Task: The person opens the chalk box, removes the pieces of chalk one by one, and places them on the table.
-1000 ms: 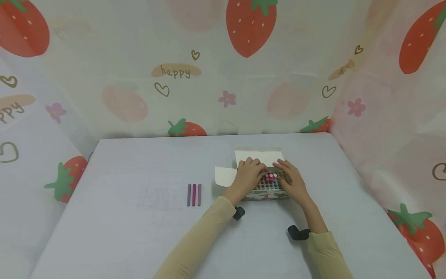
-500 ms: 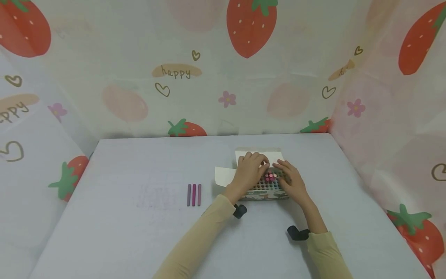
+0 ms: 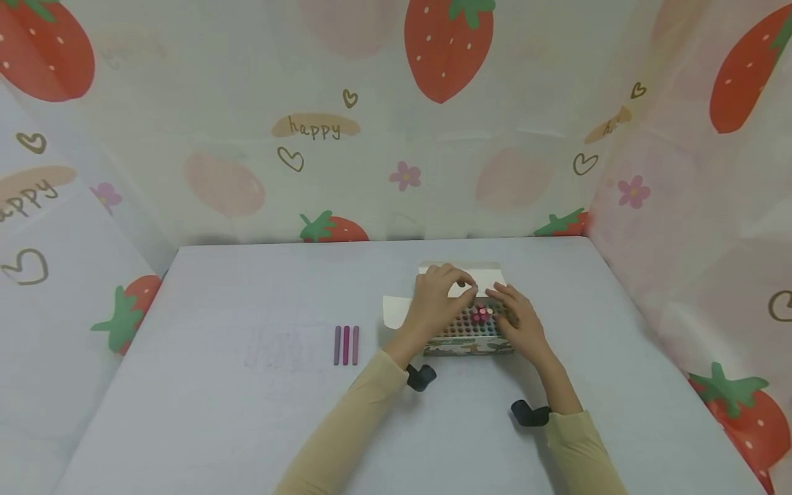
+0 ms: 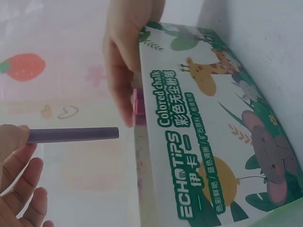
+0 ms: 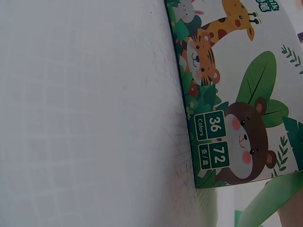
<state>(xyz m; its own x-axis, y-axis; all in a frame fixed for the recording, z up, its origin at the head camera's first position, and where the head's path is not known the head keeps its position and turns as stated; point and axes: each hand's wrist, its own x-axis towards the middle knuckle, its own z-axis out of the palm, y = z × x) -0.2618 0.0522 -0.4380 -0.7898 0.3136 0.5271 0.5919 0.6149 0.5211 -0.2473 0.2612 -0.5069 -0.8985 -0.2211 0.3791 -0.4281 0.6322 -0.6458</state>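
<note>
My left hand (image 3: 436, 299) pinches a purple chalk stick (image 4: 73, 135) between thumb and fingers, above the left part of an open box of colored chalk (image 3: 468, 346). The left wrist view shows the stick clear of the box, pointing toward its open top. A bunch of pink and red chalks (image 3: 481, 314) stands up from the holes in the box. My right hand (image 3: 521, 323) rests at the box's right end, fingers spread over the top edge. Three chalk sticks, greyish purple (image 3: 337, 346), magenta (image 3: 346, 346) and mauve (image 3: 355, 346), lie parallel left of the box.
The box's white lid flap (image 3: 493, 276) stands raised at the back, and a side flap (image 3: 396, 311) sticks out to the left. Under everything is a white table (image 3: 204, 385). Strawberry-print curtains (image 3: 346, 185) close off the back and sides.
My left hand has risen out of the box and drawn slightly back to the left, its fingers together at the tips. The right hand has stayed in place.
</note>
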